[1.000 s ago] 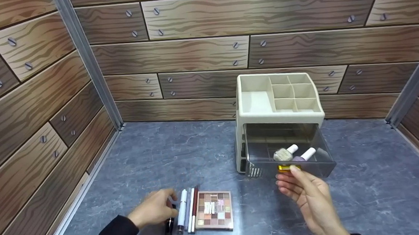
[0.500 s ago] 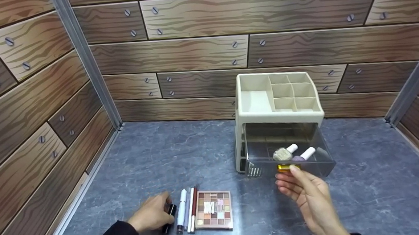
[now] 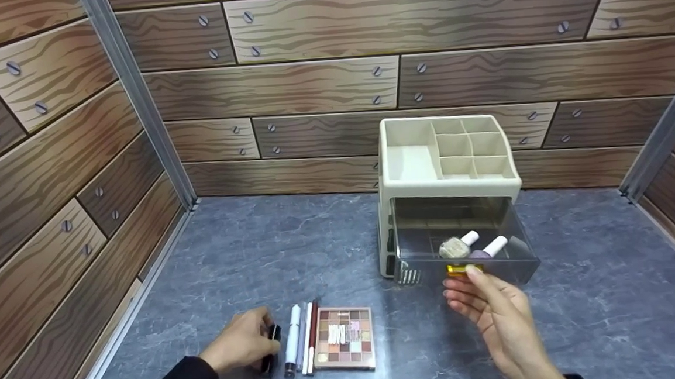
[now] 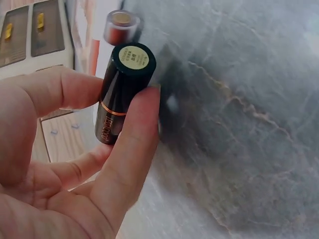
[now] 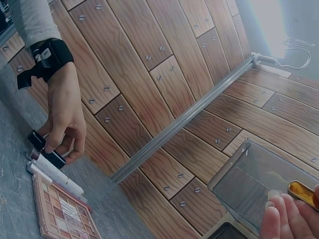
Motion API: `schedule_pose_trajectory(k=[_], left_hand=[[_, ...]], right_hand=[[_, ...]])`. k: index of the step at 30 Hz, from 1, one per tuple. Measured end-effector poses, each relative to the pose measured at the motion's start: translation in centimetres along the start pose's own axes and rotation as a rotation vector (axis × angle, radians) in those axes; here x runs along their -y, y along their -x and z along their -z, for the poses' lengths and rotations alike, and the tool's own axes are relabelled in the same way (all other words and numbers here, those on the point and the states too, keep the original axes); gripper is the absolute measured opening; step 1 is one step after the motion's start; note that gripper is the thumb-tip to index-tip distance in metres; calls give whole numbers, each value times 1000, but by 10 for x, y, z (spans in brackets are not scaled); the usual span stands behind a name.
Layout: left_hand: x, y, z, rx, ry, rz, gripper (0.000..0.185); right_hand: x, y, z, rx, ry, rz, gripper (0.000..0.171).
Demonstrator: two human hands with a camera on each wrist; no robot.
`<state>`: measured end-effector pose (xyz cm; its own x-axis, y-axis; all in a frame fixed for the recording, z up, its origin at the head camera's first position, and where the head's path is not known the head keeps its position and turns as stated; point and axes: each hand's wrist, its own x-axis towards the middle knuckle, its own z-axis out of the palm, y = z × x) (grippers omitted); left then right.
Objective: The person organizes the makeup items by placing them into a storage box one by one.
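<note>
The left hand pinches one glossy black cylindrical tube, ringed in orange, between thumb and fingers. Right of those fingertips lie four slender pens and one square, gridded palette. The right hand clamps thumb and fingers on one shiny gold handle; beyond them, its smoky see-through drawer holds two white-capped bottles.

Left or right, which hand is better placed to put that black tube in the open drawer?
Probably the left hand: it grips the black tube, while the right hand holds the gold handle of the pulled-out drawer.
</note>
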<state>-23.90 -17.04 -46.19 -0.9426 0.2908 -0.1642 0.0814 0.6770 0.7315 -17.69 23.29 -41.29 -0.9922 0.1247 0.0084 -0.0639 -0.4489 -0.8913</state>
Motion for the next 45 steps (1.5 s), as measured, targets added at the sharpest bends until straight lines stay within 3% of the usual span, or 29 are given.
schedule_pose_trajectory(k=[8,15,20,28,34,45], left_hand=[[-16,1,16,-18,239,73,42],[-31,-4,27,84,441,31,44],[-50,-12,31,138,535,0,44],[-86,-22,38,179,601,-69,50],[-117,-30,41,202,629,-114,50],[-178,-42,41,223,643,-181,51]], right_hand=[[0,-1,0,18,-21,9,26],[-1,-1,0,33,-40,15,27],[-1,-1,1,44,-52,25,27],[0,1,-2,1,-19,14,26],[-1,0,0,45,-85,24,26],[-1,-1,-1,35,-73,39,26]])
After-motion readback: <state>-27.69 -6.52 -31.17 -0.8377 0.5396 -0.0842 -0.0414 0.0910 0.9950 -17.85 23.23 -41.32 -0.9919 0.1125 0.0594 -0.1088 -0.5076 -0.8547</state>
